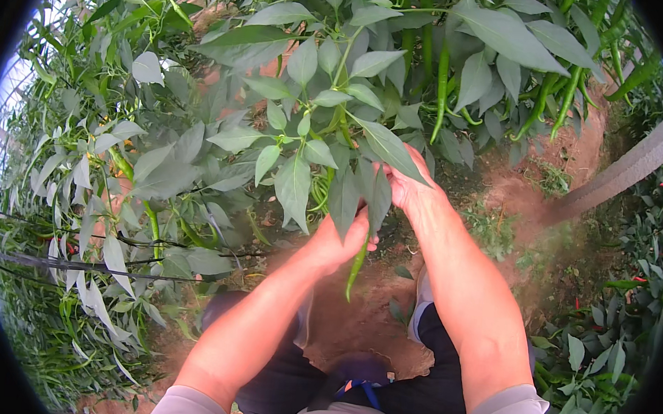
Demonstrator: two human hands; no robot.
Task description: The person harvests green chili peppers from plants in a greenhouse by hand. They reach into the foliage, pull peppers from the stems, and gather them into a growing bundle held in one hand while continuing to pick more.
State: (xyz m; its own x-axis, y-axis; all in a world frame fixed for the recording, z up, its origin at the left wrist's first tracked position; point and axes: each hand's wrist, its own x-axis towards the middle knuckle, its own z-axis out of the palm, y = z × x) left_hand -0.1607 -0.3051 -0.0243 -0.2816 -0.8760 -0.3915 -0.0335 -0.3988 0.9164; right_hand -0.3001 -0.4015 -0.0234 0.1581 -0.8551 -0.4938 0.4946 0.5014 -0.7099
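My left hand (338, 244) is under the leaves of a pepper plant (295, 182), its fingers curled round a long green chili pepper (356, 273). The pepper's tip points down below the hand, while its upper part is hidden by the hand and a drooping leaf. Just right of it and a little farther away, my right hand (410, 183) reaches in among the same leaves. Leaves cover most of its fingertips, and what they touch cannot be seen. A few thin curled green peppers (320, 190) hang left of the hands.
Long green peppers (441, 92) hang at the upper right. A grey curved post or pipe (622, 168) stands on the right. Dark lines (85, 265) cross the plants at left. Brown soil (354, 330) lies between my shoes, and more pepper plants with some red fruit (640, 280) grow at right.
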